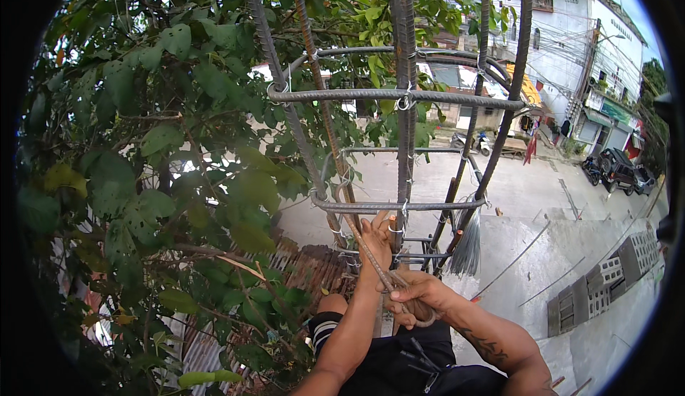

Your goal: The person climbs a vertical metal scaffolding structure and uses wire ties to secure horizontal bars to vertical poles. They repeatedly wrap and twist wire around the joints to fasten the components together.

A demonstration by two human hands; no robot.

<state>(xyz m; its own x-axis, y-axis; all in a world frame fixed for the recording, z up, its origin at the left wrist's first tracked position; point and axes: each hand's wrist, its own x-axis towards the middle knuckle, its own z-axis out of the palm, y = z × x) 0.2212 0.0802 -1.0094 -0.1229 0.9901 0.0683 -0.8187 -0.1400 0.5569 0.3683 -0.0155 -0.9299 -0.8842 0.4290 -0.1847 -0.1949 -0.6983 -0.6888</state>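
A tall cage of ribbed steel rebar (pixel 404 132) rises in front of me, with bent stirrups (pixel 371 95) fixed across its upright bars by wire ties. My left hand (pixel 378 240) reaches into the lower part of the cage, its fingers stretched up and apart just below a stirrup. Over this hand and wrist slants a brown rope-like length (pixel 369 251), running up to the cage's left bars. My right hand (pixel 416 295), nearer my lap, is closed around its looped lower part. Whether it is rope or thin bar I cannot tell for sure.
A bundle of tie wire (pixel 467 246) hangs at the cage's lower right. Leafy branches (pixel 157 175) crowd the left side, above rusty corrugated roofing (pixel 307 275). Hollow blocks (pixel 603 285) stand on the concrete far below at right. Beyond lie a street, parked vehicles (pixel 617 169) and buildings.
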